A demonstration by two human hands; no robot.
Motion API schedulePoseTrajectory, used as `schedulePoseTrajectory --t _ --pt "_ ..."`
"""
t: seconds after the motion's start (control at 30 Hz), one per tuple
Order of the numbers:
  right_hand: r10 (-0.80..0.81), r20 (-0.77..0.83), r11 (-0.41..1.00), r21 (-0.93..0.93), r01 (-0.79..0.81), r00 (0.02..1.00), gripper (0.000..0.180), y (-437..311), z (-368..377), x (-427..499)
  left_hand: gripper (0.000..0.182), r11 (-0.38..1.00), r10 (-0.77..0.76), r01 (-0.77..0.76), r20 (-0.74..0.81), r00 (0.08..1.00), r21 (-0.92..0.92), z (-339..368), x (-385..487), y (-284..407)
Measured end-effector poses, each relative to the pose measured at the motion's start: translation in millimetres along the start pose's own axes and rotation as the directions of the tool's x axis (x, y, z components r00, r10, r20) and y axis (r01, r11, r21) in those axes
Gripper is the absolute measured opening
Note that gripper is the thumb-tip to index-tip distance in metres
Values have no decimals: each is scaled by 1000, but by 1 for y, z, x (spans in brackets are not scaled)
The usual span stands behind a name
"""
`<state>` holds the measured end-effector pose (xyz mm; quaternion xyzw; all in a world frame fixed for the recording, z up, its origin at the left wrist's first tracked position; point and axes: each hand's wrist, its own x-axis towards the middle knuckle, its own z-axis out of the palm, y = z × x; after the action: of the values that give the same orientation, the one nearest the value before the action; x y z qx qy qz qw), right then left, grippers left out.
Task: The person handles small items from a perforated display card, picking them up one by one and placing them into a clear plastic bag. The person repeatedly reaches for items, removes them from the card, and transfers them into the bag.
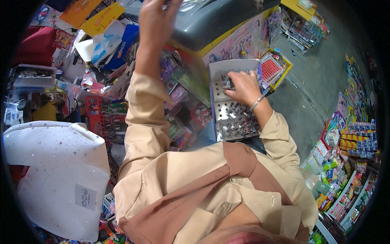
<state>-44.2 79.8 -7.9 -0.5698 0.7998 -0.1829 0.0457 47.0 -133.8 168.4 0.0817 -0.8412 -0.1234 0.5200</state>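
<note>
A cardboard display box (214, 122) with a white inside lies open in front of me. Rows of round holes run through its white insert (221, 110). Many small grey and pinkish pieces (236, 122) fill the box, too small to identify. My right hand (243, 87), with a bangle (257, 103) at the wrist, reaches into its far part, fingers bent down among the pieces. Whether it grips one is hidden. My left hand (158, 23) is raised at the top edge, partly cut off. Something small and dark shows between its fingers, but its hold is unclear.
A large dark glossy surface (195, 33) lies beyond the hands. Beside the box sits a yellow tray (281, 73) with a red gridded sheet (270, 68). Packed goods crowd the left. A white star-patterned cover (64, 180) stands at lower left; snack racks (344, 195) line the right.
</note>
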Motion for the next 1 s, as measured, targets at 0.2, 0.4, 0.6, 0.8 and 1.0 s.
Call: schedulePoseTrajectory --t 0.2,0.4,0.6,0.8,1.0 --pt "-22 -145 1000 16 24 989 46 8 12 -9 26 959 -138 50 304 943 280 68 11 -68" --pt "-120 -361 961 191 199 925 47 19 13 -13 25 937 145 -233 317 937 261 82 17 -90" --pt "-83 -292 888 412 204 953 49 27 -4 -15 24 988 141 -124 213 967 -89 42 -88 0" --pt "-41 -222 834 529 156 974 34 45 -9 -17 26 925 -232 340 457 859 -169 46 -208 29" --pt "-183 -312 918 285 276 932 31 39 -6 -12 22 990 -140 125 303 943 66 43 -234 31"
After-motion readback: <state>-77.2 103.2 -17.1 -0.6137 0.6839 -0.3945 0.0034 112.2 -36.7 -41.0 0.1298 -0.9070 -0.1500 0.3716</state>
